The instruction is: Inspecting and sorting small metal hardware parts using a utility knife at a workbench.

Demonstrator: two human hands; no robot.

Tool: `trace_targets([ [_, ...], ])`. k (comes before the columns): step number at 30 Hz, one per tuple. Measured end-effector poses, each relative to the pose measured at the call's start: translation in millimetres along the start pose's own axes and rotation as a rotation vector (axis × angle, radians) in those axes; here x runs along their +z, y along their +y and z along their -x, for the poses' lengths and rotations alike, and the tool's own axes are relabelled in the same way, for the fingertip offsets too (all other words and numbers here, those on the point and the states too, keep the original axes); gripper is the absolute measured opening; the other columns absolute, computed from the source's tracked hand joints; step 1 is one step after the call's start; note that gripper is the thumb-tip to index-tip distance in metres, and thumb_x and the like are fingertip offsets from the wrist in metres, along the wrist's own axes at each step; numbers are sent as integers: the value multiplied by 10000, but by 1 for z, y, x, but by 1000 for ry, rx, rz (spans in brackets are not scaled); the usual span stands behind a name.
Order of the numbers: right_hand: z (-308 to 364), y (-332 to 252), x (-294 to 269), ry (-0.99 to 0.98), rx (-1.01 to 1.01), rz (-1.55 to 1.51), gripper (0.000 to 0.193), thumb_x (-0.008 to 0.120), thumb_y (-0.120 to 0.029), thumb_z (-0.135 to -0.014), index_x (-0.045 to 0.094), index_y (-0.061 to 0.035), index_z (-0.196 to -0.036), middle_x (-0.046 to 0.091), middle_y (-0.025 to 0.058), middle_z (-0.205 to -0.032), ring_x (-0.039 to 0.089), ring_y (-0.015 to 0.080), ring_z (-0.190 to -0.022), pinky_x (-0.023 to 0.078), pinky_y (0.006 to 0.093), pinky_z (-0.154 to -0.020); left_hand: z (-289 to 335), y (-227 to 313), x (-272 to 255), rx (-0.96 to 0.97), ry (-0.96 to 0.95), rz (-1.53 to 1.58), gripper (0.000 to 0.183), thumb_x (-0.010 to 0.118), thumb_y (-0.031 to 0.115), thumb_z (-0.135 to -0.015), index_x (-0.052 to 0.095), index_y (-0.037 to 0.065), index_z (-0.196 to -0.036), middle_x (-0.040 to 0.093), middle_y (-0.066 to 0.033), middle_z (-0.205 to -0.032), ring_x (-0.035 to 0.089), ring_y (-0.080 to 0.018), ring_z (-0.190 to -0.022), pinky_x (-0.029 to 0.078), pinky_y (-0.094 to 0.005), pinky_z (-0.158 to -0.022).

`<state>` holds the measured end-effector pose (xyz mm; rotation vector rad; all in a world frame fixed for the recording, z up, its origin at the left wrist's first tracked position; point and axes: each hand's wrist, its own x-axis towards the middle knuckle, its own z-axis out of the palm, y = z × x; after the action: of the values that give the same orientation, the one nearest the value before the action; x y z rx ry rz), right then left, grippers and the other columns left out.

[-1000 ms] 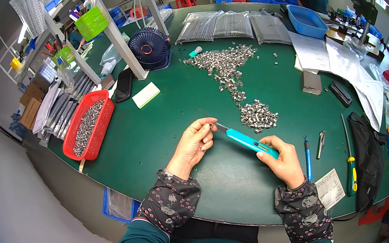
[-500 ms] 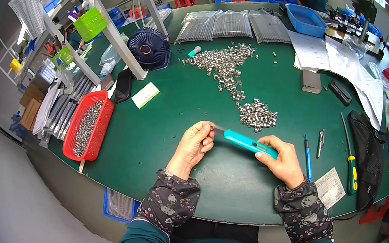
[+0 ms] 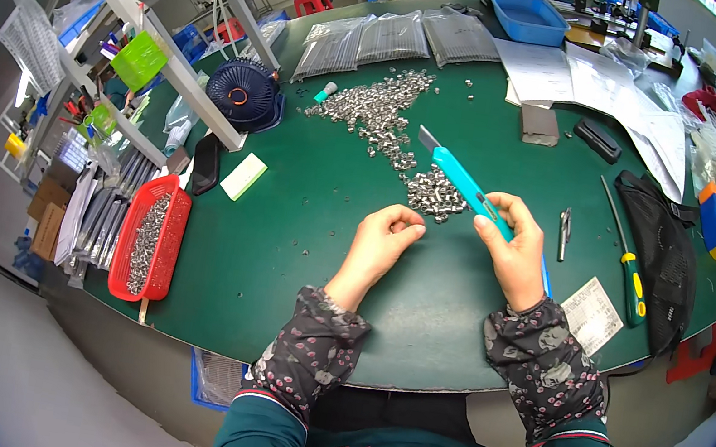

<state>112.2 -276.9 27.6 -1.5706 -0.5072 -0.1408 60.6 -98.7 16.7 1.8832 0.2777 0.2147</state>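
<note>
My right hand (image 3: 517, 253) grips a teal utility knife (image 3: 466, 182) by its rear end. The blade is out and points up and away to the left, over the near heap of small metal rings (image 3: 437, 194). Facing it, my left hand (image 3: 378, 243) is held above the table with thumb and fingertips pinched together. Whatever sits between those fingertips is too small or hidden to make out. Beyond the near heap spreads a larger pile of metal rings (image 3: 374, 107), with a small teal-and-grey piece (image 3: 325, 92) at its left edge.
At left are a red basket (image 3: 175, 244) of small metal parts, a phone (image 3: 206, 164), a notepad (image 3: 244, 176) and a fan (image 3: 243, 95). A screwdriver (image 3: 634, 292), metallic pen (image 3: 564, 234), paper slip (image 3: 592, 316) and black pouch (image 3: 660, 257) lie right. Bagged rods (image 3: 462, 39) lie behind.
The knife has swung away from my left hand, its blade now raised toward the far side. My left fingers have curled inward, and the ring seen at their tips before no longer shows.
</note>
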Motion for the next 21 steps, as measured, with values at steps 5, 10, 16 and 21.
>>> trace_targets([
  [5,0,0,-3,7,-2,3,262,646,-123,-743,553,2,-954,607,49,-752,540,66,-668,438,214,-599,-15,6,27,200,89,-475,178,648,138,-696,593,16,-813,493,-29,-623,475,-121,-561,398,-264,-521],
  [10,-2,-1,-3,20,-37,19,271,649,-119,-737,550,7,-955,613,55,-766,553,74,-689,447,225,-619,-21,-2,39,187,158,-615,186,652,167,-685,590,22,-783,576,-111,-726,565,-253,-660,443,-357,-603],
  [16,-2,1,-1,0,-39,-7,262,644,-111,-739,545,12,-948,620,68,-795,574,95,-726,452,234,-639,-13,-3,15,-52,-23,-7,163,601,162,-780,538,23,-838,549,-59,-728,446,-103,-512,359,-234,-429],
  [21,0,-4,-1,-73,41,4,252,641,-109,-738,547,9,-941,619,76,-802,573,103,-732,452,242,-656,17,-8,-18,-280,-180,949,80,506,129,-865,498,58,-902,535,-51,-800,356,-37,-495,257,-146,-357],
])
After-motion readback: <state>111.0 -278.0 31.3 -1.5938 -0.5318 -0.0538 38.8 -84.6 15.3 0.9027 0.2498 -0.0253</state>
